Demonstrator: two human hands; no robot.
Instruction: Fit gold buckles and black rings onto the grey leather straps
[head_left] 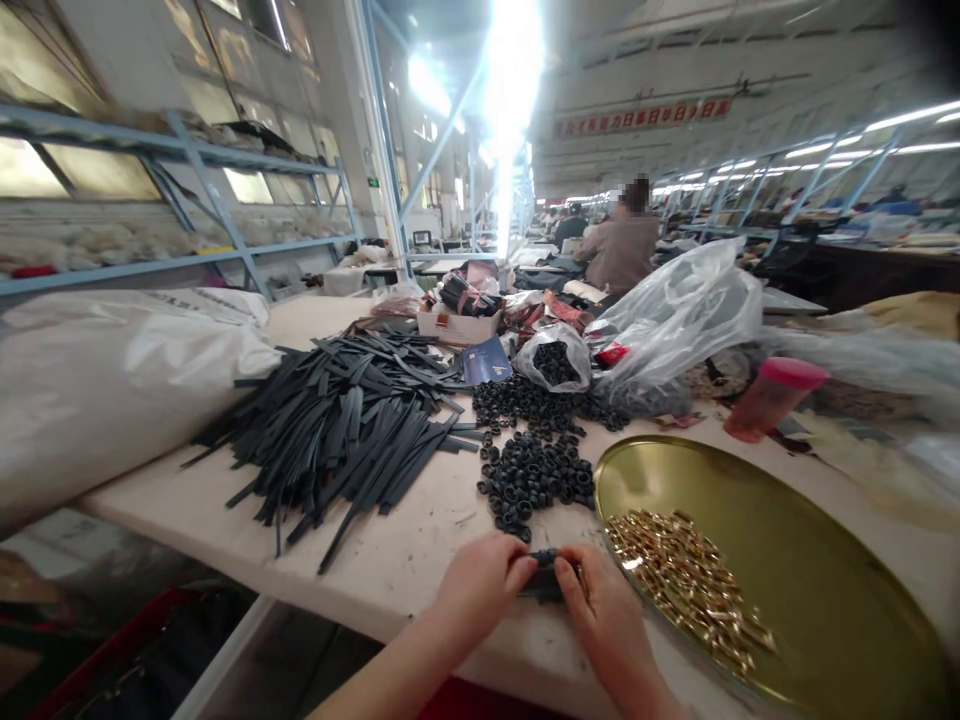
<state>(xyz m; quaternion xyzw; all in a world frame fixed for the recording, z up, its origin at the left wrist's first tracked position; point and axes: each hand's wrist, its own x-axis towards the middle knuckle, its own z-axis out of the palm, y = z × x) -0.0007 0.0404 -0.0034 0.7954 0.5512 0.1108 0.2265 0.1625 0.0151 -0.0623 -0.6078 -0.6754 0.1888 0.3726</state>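
Near the table's front edge, my left hand (486, 580) and my right hand (604, 612) are closed on a short dark strap (546, 588), one at each end. A small dark ring or fold shows on top between the thumbs; the rest is hidden by fingers. Just beyond my hands lies a heap of small black loops (536, 475). A big pile of black strips (337, 420) spreads to the left. To the right, a gold oval tray (810, 560) carries many small shiny gold metal fittings (686, 580).
A clear bag (555, 360) of black loops and a blue card (486, 360) sit behind the heap. Farther right are a large plastic bag (682, 310) and a pink-lidded jar (772, 400). A white sack (127, 390) lies left. A person (619, 245) sits ahead.
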